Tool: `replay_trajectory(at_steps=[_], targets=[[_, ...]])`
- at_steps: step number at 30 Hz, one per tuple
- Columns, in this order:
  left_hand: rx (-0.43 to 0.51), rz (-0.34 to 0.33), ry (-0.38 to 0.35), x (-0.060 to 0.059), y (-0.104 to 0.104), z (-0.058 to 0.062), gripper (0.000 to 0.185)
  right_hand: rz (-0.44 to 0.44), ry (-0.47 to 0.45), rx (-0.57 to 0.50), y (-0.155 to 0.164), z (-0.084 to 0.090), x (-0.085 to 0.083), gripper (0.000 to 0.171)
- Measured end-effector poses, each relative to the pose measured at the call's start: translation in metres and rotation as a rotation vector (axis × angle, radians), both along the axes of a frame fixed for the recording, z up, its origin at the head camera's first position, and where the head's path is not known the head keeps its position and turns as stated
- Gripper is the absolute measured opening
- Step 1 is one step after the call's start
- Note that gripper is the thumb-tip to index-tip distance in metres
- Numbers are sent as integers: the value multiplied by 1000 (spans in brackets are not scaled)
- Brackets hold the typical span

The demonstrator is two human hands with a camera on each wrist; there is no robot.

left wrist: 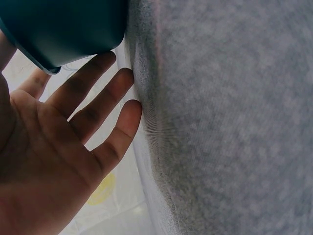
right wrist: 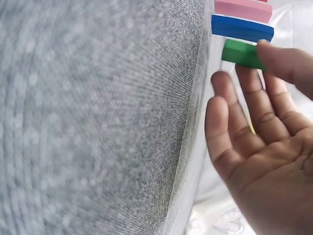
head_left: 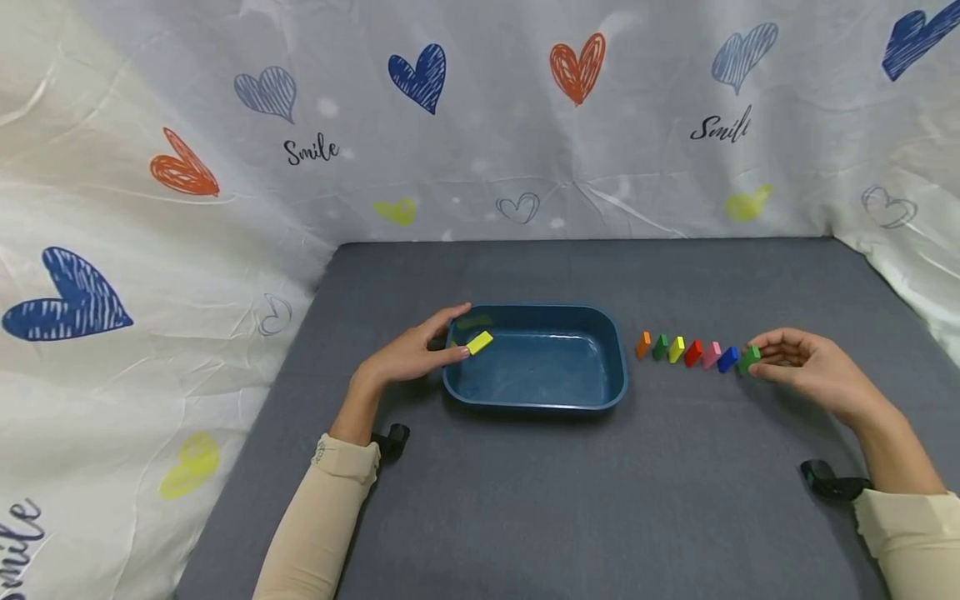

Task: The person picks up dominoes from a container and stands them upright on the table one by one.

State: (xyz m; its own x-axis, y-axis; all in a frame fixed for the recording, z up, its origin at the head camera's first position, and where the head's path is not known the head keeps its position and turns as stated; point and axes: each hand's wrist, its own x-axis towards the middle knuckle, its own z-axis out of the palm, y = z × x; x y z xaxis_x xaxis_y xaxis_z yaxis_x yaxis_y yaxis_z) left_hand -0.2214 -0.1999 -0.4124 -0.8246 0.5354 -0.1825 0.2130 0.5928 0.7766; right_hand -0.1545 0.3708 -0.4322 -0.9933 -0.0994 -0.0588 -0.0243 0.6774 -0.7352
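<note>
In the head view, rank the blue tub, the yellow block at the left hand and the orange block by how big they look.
1. Blue tub, by far the largest.
2. Yellow block at the left hand.
3. Orange block, only slightly smaller; they lie differently, so that ranking is unsure.

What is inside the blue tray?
Only a yellow block shows inside the blue tray, beside the left hand. The near wall hides a strip of the tray's floor.
</note>
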Motion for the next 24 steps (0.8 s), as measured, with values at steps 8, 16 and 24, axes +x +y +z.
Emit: replay_trajectory(at_steps=[8, 16, 24], targets=[[-8, -8, 8, 0, -1, 1, 77, -6, 1, 52, 0, -4, -3, 36], [3, -9, 8, -1, -1, -2, 76, 9, -11, 49, 0, -5, -4, 34], [0, -19, 15, -1, -2, -1, 76, 9, -7, 35, 0, -3, -2, 40]])
